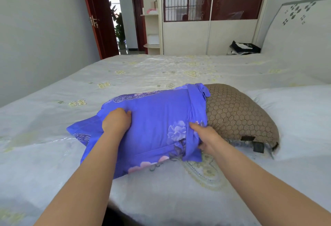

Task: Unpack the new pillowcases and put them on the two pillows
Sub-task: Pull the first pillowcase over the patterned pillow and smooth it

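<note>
A brown pillow (238, 114) with a honeycomb pattern lies on the bed, its left part inside a blue floral pillowcase (155, 116). The bunched open edge of the case crosses the pillow's middle. My left hand (117, 121) grips the case over the covered left end, fingers curled into the cloth. My right hand (206, 136) holds the case's open edge at the near side, fingers tucked under the fabric. A white pillow (293, 111) lies to the right, bare.
The bed (143, 75) has a pale floral cover. A padded headboard (300, 34) stands at the right. A black and white bag (244, 47) sits at the bed's far side before a wardrobe (211, 34). An open red door (100, 16) is at the back left.
</note>
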A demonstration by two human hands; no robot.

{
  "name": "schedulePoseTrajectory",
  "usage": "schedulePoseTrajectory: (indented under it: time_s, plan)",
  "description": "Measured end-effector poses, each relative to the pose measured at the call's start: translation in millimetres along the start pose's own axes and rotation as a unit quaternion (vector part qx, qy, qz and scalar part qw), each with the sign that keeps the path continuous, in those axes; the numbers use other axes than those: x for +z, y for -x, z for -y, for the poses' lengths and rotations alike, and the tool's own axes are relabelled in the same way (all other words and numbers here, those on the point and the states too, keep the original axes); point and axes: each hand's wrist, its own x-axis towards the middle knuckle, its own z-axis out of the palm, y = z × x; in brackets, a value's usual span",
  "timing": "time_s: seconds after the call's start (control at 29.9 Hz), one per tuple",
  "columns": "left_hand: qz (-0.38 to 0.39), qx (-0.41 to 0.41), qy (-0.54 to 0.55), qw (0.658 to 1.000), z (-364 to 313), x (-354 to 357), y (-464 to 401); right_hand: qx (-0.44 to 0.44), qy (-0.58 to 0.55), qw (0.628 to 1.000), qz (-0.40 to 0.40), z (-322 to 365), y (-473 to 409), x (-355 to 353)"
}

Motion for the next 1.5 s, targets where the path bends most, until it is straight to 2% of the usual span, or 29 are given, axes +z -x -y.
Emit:
schedulePoseTrajectory:
  time_s: [0.07,0.1,0.2,0.3,0.33,0.4,0.47,0.5,0.57,0.6,0.67,0.7,0.73,0.8,0.87,0.94,1.0,1.04,1.1,1.17,1.27,1.4,1.5]
  plan:
    - [-0.051,0.025,0.061,0.996,-6.1,-0.8,12.0,-0.101,-0.004,0.99,-0.1,6.7,-1.1,13.8]
    - [-0.092,0.034,0.092,0.991,-10.8,-1.0,20.8,-0.145,0.011,0.981,-0.126,15.0,-0.7,17.6]
    - [-0.223,0.052,0.204,0.952,-32.9,-3.0,56.3,-0.248,0.045,0.956,-0.149,51.6,5.6,16.3]
    - [-0.265,0.066,0.332,0.903,-65.9,-3.3,90.3,-0.324,0.047,0.933,-0.153,90.3,2.4,3.8]
    - [-0.252,0.079,0.353,0.897,-77.6,-0.3,100.2,-0.325,0.021,0.935,-0.138,101.7,-2.1,-3.3]
    - [-0.195,0.116,0.35,0.909,-100.5,12.3,118.6,-0.282,-0.051,0.955,-0.076,121.3,-14.0,-21.6]
    - [-0.104,0.158,0.319,0.929,-120.1,29.8,133.0,-0.226,-0.032,0.973,-0.042,129.8,-25.2,-43.4]
    - [-0.068,0.186,0.306,0.931,-126.2,39.5,136.8,-0.203,0.011,0.978,-0.033,127.1,-27.5,-51.7]
    - [-0.047,0.246,0.285,0.925,-128.0,52.0,136.6,-0.191,0.115,0.975,0.001,106.8,-27.6,-61.0]
    - [-0.059,0.272,0.269,0.922,-124.3,58.4,131.0,-0.203,0.182,0.962,0.019,91.0,-27.1,-63.5]
    - [-0.098,0.297,0.213,0.926,-109.7,71.6,113.5,-0.234,0.348,0.907,0.034,58.9,-29.0,-73.5]
    - [-0.104,0.291,0.181,0.934,-101.3,77.4,105.3,-0.233,0.402,0.885,0.038,46.4,-27.4,-81.2]
    - [-0.107,0.28,0.155,0.941,-92.8,81.8,98.6,-0.225,0.42,0.878,0.049,37.1,-25.0,-89.5]
    - [-0.136,0.258,0.117,0.949,-77.8,88.4,89.5,-0.214,0.415,0.882,0.07,24.2,-22.9,-106.5]
    - [-0.149,0.22,0.092,0.96,-63.4,90.6,83.6,-0.233,0.411,0.879,0.059,14.1,-21.6,-116.4]
    - [-0.077,0.159,0.122,0.977,-51.4,89.4,79.3,-0.253,0.4,0.881,0.025,5.5,-22.2,-120.9]
    - [0.002,0.123,0.17,0.978,-40.1,88.0,74.1,-0.279,0.376,0.883,-0.037,2.4,-25.9,-120.4]
    - [0.013,0.123,0.179,0.976,-36.0,87.8,73.5,-0.294,0.37,0.878,-0.073,2.2,-26.3,-118.8]
    - [-0.016,0.138,0.195,0.971,-29.3,86.7,71.0,-0.316,0.364,0.867,-0.13,4.9,-25.7,-113.8]
    - [-0.043,0.14,0.233,0.962,-24.2,81.7,67.8,-0.321,0.356,0.865,-0.148,8.5,-22.5,-110.6]
    - [-0.023,0.118,0.282,0.952,-18.3,65.6,59.0,-0.337,0.346,0.867,-0.126,16.6,-8.6,-110.1]
    - [0.014,0.145,0.246,0.958,-1.5,40.0,43.8,-0.361,0.352,0.862,-0.055,30.8,13.5,-114.8]
    - [-0.025,0.147,0.229,0.962,9.6,36.5,44.5,-0.317,0.325,0.891,-0.009,21.9,16.9,-117.0]
